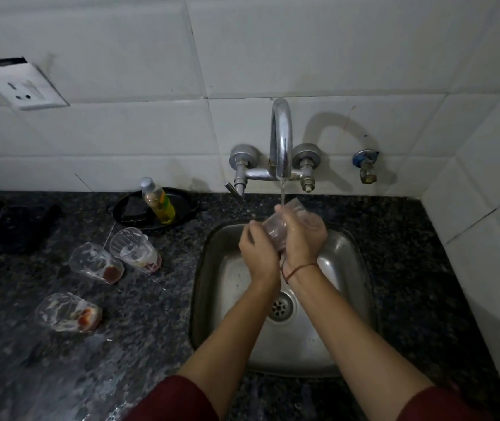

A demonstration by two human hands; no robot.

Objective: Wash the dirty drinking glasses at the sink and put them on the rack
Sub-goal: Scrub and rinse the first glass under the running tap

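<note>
Glass (276, 230): over the sink (349, 268), near its back edge, right under the tap (281, 141) stream.
Axis: tilted, with the base low by my left palm and the mouth up and back towards the water, as best I can tell.
Left hand (257, 253): curled round the lower end.
Right hand (303, 241): wrapped round the upper wall, dripping.
Risk: wet fingers on wet glass, so one slip could crack it on the steel.
Splash: the tilted rim could spray water onto the bench (151, 299).

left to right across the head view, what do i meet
wall socket, front dirty glass, middle dirty glass, back dirty glass, soap bottle, left hand, right hand, blue valve. The glass both hands grip overlaps them, so omitted.
</note>
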